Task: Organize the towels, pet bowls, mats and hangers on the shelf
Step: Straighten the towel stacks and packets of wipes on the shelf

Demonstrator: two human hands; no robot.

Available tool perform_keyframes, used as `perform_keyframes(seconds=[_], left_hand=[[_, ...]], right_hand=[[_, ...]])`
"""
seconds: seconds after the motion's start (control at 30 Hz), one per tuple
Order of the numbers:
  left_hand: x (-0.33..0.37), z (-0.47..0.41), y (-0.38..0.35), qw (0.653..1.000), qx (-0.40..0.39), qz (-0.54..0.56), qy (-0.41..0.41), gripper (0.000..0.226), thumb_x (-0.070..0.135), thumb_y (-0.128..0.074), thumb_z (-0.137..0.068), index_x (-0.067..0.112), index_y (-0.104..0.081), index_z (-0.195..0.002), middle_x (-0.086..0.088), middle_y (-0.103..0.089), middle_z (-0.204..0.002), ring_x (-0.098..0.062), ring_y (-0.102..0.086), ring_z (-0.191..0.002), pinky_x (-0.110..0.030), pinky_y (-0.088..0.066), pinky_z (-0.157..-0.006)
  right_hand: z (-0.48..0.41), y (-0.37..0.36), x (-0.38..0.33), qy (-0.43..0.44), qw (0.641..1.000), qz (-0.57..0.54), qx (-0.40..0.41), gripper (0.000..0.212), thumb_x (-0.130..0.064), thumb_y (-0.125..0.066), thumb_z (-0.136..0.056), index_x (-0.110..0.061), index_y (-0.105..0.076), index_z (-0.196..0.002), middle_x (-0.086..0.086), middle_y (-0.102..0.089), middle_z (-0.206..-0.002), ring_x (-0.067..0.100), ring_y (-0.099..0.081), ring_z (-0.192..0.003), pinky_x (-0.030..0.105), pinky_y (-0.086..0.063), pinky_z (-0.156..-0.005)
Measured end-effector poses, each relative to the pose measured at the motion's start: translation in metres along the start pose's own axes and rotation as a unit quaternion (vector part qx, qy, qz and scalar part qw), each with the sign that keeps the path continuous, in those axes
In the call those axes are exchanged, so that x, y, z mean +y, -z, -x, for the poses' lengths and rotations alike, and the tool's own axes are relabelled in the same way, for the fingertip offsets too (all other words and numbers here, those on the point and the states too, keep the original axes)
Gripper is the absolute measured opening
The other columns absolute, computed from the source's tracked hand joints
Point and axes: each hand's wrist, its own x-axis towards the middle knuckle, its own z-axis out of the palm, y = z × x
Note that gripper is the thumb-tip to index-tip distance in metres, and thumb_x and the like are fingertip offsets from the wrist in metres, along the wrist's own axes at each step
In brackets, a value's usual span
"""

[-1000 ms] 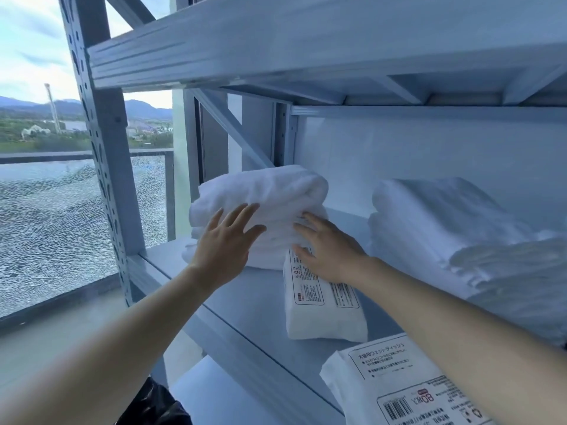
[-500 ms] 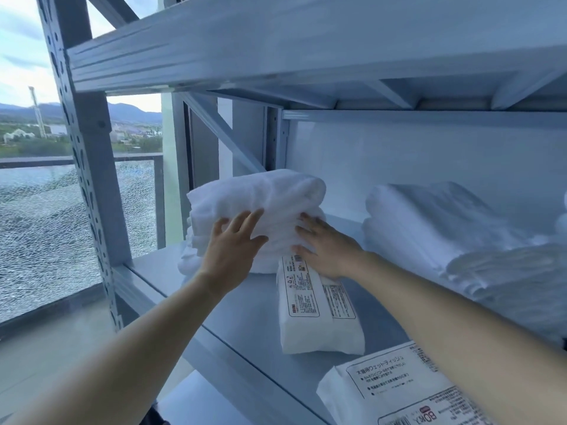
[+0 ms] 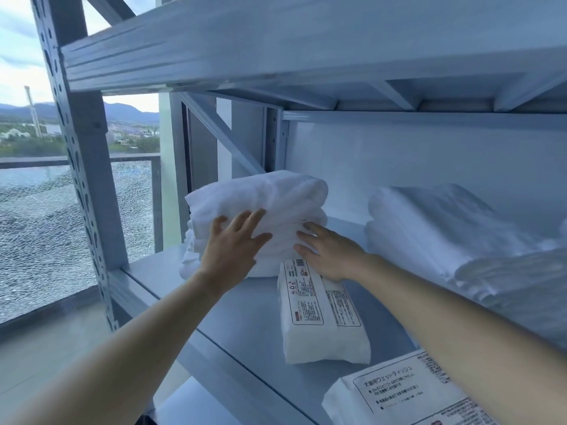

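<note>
Shelf: grey metal board (image 3: 239,317), with a perforated post (image 3: 89,179) at its left front corner and a white wall behind.
Towels: white folded stack (image 3: 260,191) lying flat at the left rear of the shelf. The lower layers sag out on the left side.
Left hand: (image 3: 230,250) fingers straight and spread, laid flat against the front face of the towels, curled round nothing.
Right hand: (image 3: 331,256) fingers straight, tips touching the lower right front of the towels. The palm lies over the far end of the pack and grips nothing. It is apart from the left hand.
Pack: white wrapped pack (image 3: 322,329) with a printed label, flat on the shelf. Its far end touches the base of the towels and its length runs toward the front edge.
Second pack: (image 3: 399,400) at the front right, cut off by the frame, apart from the first.
Second stack: white folded towels (image 3: 429,222) on the right of the shelf, well apart from the first stack and blurred toward the right.
Upper shelf: (image 3: 276,41) directly overhead, ribs showing beneath.
Glass: cracked pane (image 3: 40,228) left of the post, hills beyond.
</note>
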Motion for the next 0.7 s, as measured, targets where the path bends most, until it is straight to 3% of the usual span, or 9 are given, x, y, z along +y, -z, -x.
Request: perform_keyframes(seconds=[0.13, 0.23, 0.37, 0.47, 0.57, 0.63, 0.7], left_hand=[[-0.005, 0.004, 0.002, 1.000, 0.008, -0.013, 0.023, 0.064, 0.037, -0.092, -0.041, 0.027, -0.072, -0.101, -0.008, -0.056, -0.131, -0.027, -0.055, -0.117, -0.062, -0.039, -0.091], [-0.007, 0.005, 0.002, 0.999, -0.006, 0.005, 0.041, 0.063, 0.037, -0.089, -0.049, 0.026, -0.070, -0.107, -0.008, -0.051, -0.136, -0.030, -0.048, -0.125, -0.064, -0.033, -0.095], [-0.008, 0.005, 0.001, 0.999, -0.029, 0.006, 0.039, 0.056, 0.038, -0.085, -0.058, 0.026, -0.068, -0.109, -0.007, -0.045, -0.141, -0.030, -0.043, -0.129, -0.059, -0.035, -0.094], [-0.007, 0.000, -0.002, 0.998, -0.046, 0.007, 0.040, 0.055, 0.042, -0.076, -0.070, 0.029, -0.060, -0.121, -0.003, -0.031, -0.150, -0.027, -0.029, -0.137, -0.056, -0.028, -0.100], [-0.008, -0.001, -0.001, 0.998, -0.038, 0.012, 0.041, 0.065, 0.040, -0.082, -0.062, 0.026, -0.060, -0.122, -0.006, -0.039, -0.145, -0.029, -0.038, -0.132, -0.057, -0.033, -0.096], [-0.012, 0.001, -0.001, 0.998, -0.014, 0.026, 0.047, 0.077, 0.038, -0.088, -0.051, 0.022, -0.060, -0.121, -0.009, -0.048, -0.139, -0.031, -0.046, -0.126, -0.057, -0.039, -0.091], [-0.017, 0.000, -0.004, 0.998, -0.005, 0.029, 0.061, 0.088, 0.042, -0.087, -0.051, 0.023, -0.053, -0.130, -0.009, -0.043, -0.143, -0.032, -0.041, -0.130, -0.058, -0.036, -0.095]], right_hand=[[-0.007, 0.001, 0.004, -0.006, 0.999, -0.007, -0.032, 0.060, -0.055, -0.018, -0.096, -0.029, -0.009, -0.149, -0.009, 0.006, -0.157, 0.009, 0.002, -0.144, 0.034, -0.006, -0.118], [-0.007, 0.000, 0.006, -0.001, 1.000, -0.021, -0.018, 0.059, -0.055, -0.019, -0.097, -0.028, -0.012, -0.149, -0.009, 0.005, -0.157, 0.009, 0.001, -0.144, 0.033, -0.007, -0.116], [0.002, -0.002, -0.002, 0.024, 0.999, -0.008, 0.037, 0.057, -0.054, -0.023, -0.096, -0.028, -0.023, -0.147, -0.009, -0.004, -0.158, 0.013, -0.014, -0.143, 0.035, -0.022, -0.111], [0.005, 0.002, -0.010, 0.067, 0.990, 0.007, 0.122, 0.052, -0.050, -0.031, -0.096, -0.029, -0.030, -0.143, -0.009, -0.013, -0.156, 0.016, -0.023, -0.139, 0.038, -0.037, -0.103], [0.001, 0.006, -0.013, 0.084, 0.983, 0.023, 0.160, 0.054, -0.046, -0.038, -0.094, -0.028, -0.025, -0.144, -0.012, -0.007, -0.156, 0.015, -0.018, -0.140, 0.040, -0.043, -0.096], [-0.005, 0.006, -0.010, 0.077, 0.986, 0.027, 0.146, 0.060, -0.045, -0.040, -0.094, -0.028, -0.018, -0.147, -0.014, 0.000, -0.156, 0.013, -0.011, -0.142, 0.041, -0.040, -0.100], [-0.011, 0.003, -0.005, 0.075, 0.990, 0.032, 0.117, 0.063, -0.045, -0.040, -0.095, -0.030, -0.011, -0.148, -0.016, 0.008, -0.156, 0.012, -0.002, -0.144, 0.040, -0.035, -0.106]])
